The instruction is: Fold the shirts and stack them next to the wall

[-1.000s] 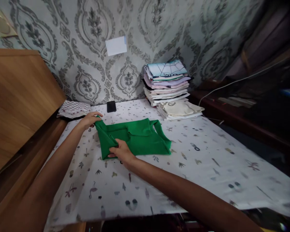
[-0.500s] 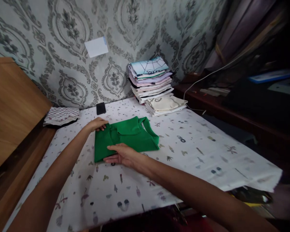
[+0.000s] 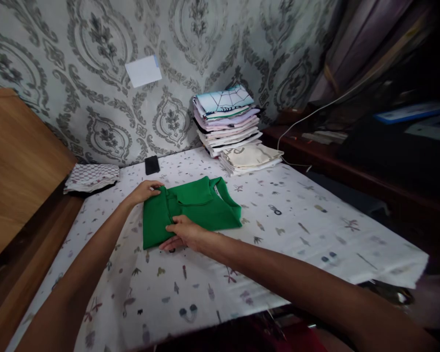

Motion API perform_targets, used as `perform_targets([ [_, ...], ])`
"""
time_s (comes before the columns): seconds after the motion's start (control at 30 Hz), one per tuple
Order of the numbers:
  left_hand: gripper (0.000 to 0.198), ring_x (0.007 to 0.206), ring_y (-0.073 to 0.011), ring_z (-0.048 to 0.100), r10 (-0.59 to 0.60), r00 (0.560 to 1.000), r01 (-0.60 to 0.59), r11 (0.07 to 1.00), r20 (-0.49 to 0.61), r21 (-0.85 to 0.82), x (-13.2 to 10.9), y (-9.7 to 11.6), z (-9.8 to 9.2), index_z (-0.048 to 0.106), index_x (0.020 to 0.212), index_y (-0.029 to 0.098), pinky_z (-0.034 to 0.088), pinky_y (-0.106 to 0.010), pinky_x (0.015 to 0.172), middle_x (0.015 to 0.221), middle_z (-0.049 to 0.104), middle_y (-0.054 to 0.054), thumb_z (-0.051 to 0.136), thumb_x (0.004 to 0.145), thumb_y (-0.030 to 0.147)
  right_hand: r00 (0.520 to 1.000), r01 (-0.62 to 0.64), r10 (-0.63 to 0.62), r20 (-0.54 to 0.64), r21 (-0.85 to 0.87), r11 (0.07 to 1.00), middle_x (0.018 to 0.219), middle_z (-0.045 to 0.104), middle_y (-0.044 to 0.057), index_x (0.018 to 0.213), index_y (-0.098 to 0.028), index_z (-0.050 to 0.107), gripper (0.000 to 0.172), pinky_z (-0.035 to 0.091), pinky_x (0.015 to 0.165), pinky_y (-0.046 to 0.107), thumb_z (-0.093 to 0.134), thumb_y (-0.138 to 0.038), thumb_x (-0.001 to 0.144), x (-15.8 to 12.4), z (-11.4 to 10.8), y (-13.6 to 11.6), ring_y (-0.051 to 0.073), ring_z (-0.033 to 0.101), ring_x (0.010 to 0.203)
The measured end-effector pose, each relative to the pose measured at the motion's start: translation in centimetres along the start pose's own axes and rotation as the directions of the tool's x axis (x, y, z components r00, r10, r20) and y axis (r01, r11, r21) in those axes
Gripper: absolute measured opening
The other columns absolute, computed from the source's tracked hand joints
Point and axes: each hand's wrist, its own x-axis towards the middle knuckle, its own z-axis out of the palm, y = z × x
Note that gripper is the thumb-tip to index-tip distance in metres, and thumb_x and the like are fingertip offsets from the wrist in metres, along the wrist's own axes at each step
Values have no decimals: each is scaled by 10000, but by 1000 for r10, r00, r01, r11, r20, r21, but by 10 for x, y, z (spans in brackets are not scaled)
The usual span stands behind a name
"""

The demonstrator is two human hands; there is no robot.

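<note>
A green shirt lies partly folded on the patterned white cloth, its collar toward the right and a sleeve folded across its top. My left hand pinches the far edge of the shirt's folded left part between thumb and fingers. At the near edge, my right hand grips the same fold, thumb on top and the other fingers low against the cloth, partly under the fabric. The fold's edge runs between the two hands.
A tall stack of folded clothes stands by the wall, with folded cream cloth before it. A black phone and a folded patterned garment lie at the back left. A wooden panel rises on the left.
My right thumb has moved up onto the fold and closed on the fabric. The left part of the shirt lies smoother, with its fold edge more distinct. My left hand has barely shifted.
</note>
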Motion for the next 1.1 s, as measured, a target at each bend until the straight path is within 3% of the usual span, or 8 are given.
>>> perform_targets([
  [0.2, 333, 798, -212, 633, -5, 1000, 5, 998, 6, -68, -8, 0, 0, 702, 848, 162, 498, -308, 734, 822, 711, -44, 672, 706, 462, 997, 60, -59, 43, -17, 998, 657, 685, 48, 1456, -76, 233, 470, 547, 462, 187, 356, -66, 1002, 6, -2, 8, 135, 661, 429],
  [0.37, 449, 706, -190, 602, -33, 999, 38, 993, 38, -114, -9, 8, -2, 628, 771, 178, 495, -302, 670, 727, 647, -21, 598, 740, 624, 995, 100, -100, 23, 3, 995, 645, 685, 22, 1448, -100, 285, 459, 537, 473, 177, 363, -52, 998, 7, -3, 15, 135, 680, 465],
  [0.5, 437, 623, -165, 554, -59, 995, 65, 995, 77, -72, 0, 12, 6, 567, 684, 190, 472, -288, 609, 651, 587, -4, 553, 766, 619, 996, 90, -89, -25, 44, 995, 750, 735, 76, 1493, -108, 209, 526, 550, 492, 195, 388, -70, 1000, 3, -7, 15, 136, 677, 450],
  [0.63, 403, 531, -141, 437, -46, 996, 42, 998, 73, 52, 13, 14, 17, 439, 524, 205, 388, -264, 539, 519, 440, 28, 580, 788, 476, 998, 20, -16, -64, 59, 998, 850, 753, 187, 1499, -91, 144, 534, 549, 494, 184, 371, -111, 1016, -6, -9, 8, 135, 680, 453],
  [0.73, 376, 571, -153, 435, -4, 1000, 0, 988, 29, 154, 19, 16, 22, 415, 498, 210, 382, -268, 577, 528, 442, 22, 560, 806, 371, 998, -5, 8, -59, 59, 998, 890, 747, 221, 1503, -85, 109, 540, 547, 489, 175, 349, -107, 1020, -13, -8, 4, 134, 683, 458],
  [0.9, 299, 714, -198, 514, 57, 996, -35, 954, -67, 297, 17, 13, 29, 474, 572, 221, 435, -288, 702, 621, 535, -8, 464, 858, 309, 997, 54, -48, -66, 100, 993, 947, 745, 194, 1506, -101, 115, 571, 590, 553, 206, 386, -89, 1004, -16, -9, 3, 141, 715, 528],
  [1.1, 144, 1034, -277, 529, 126, 964, -22, 915, -233, 402, -2, 7, 38, 616, 913, 210, 411, -384, 936, 982, 621, -85, 501, 872, 284, 994, 67, -58, -87, 103, 992, 974, 727, 174, 1455, -118, 208, 582, 602, 551, 234, 521, -128, 965, -7, -18, 5, 157, 717, 524],
])
